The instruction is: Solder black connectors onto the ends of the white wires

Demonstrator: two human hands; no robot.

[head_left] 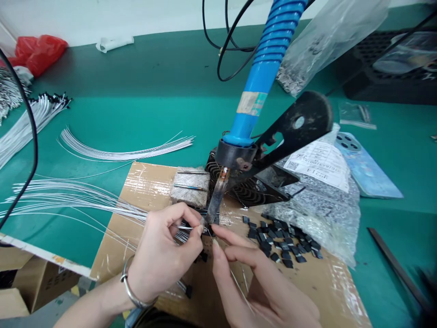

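My left hand (164,250), with a metal bangle (131,287) on the wrist, pinches thin white wire (184,227) close to the tip of a blue-handled soldering iron (262,68). The iron slants down to a metal tip (213,207) just above my fingers. My right hand (262,282) pinches a thin wire beside that tip, and a small dark part sits at the fingertips, partly hidden. A long spray of white wires (78,198) fans out left across the taped cardboard sheet (136,191). Small black connectors (280,241) lie heaped to the right of my hands.
A fibrous cleaning block (189,187) holding two metal rods sits behind my hands, beside a black fan (235,182). Further wire bundles (126,148) lie on the green mat (112,114). A labelled bubble-wrap bag (321,200) lies to the right, and black cables cross above.
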